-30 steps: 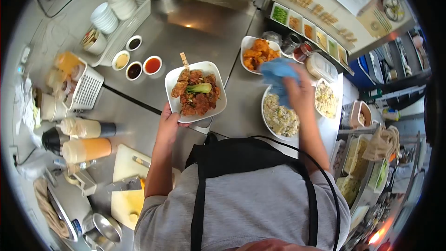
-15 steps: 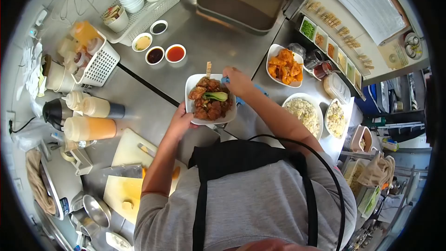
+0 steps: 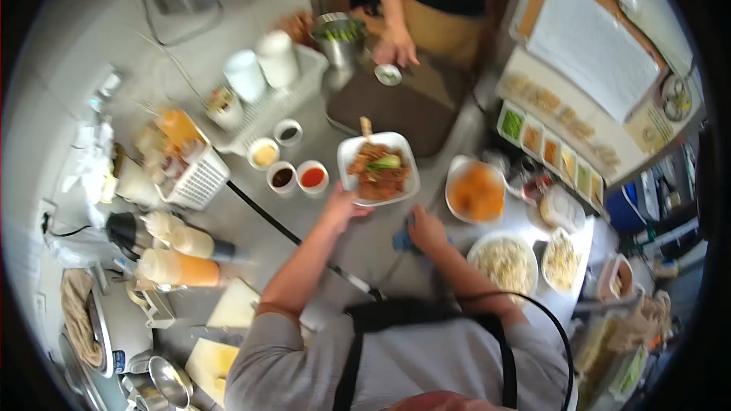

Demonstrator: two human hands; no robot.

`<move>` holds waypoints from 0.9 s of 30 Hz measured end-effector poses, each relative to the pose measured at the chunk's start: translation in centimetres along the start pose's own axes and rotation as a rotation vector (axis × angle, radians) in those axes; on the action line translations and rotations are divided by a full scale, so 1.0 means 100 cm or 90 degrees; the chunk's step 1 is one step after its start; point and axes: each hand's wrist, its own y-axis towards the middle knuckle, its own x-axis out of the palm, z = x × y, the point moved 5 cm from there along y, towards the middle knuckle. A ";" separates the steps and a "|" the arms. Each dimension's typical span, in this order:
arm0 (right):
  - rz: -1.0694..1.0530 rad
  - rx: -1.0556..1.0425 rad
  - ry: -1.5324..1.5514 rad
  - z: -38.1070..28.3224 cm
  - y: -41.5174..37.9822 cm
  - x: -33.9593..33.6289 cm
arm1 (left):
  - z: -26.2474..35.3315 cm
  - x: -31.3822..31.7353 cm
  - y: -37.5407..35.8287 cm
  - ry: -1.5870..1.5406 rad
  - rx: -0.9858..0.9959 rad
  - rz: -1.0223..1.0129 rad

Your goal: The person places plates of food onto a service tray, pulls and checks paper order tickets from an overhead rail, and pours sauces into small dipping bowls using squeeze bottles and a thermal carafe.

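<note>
My left hand [image 3: 344,209] grips the near left edge of a white square bowl [image 3: 413,175], held over the steel counter. In it lie browned, glazed meat pieces [image 3: 375,180] with a piece of green bok choy [image 3: 388,161] on top. A wooden clip or stick [image 3: 366,128] stands up at the bowl's far rim. Lower and to the right, my right hand [image 3: 428,232] is closed on a blue cloth [image 3: 401,240], apart from the bowl. Motion blurs the view somewhat.
Beyond the bowl is a dark tray [image 3: 373,110]; over it a co-worker's hand [image 3: 396,46] holds a small white cup [image 3: 387,74]. Several sauce cups [image 3: 312,176] sit left. An orange-food bowl [image 3: 477,190] and rice plates [image 3: 502,262] stand right; squeeze bottles [image 3: 179,267] stand far left.
The bowl has moved forward toward the tray in my left hand. My right hand has drawn away from its rim with the blue cloth. A co-worker's arm now reaches in with a small cup.
</note>
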 end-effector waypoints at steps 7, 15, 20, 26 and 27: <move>-0.106 -0.126 0.054 0.021 0.028 0.025 | 0.042 0.084 0.140 0.001 -0.005 0.000; -0.192 -0.035 0.044 0.023 0.031 0.025 | 0.032 0.116 0.218 0.017 -0.031 -0.028; -0.230 -0.081 0.053 0.026 0.034 0.033 | 0.084 0.092 0.194 0.423 -0.209 -0.186; -0.249 -0.086 0.051 0.010 0.029 0.011 | 0.437 0.069 0.087 0.272 0.602 -0.004; -0.249 -0.084 0.047 0.009 0.028 0.009 | 0.483 0.059 0.064 0.243 0.699 0.083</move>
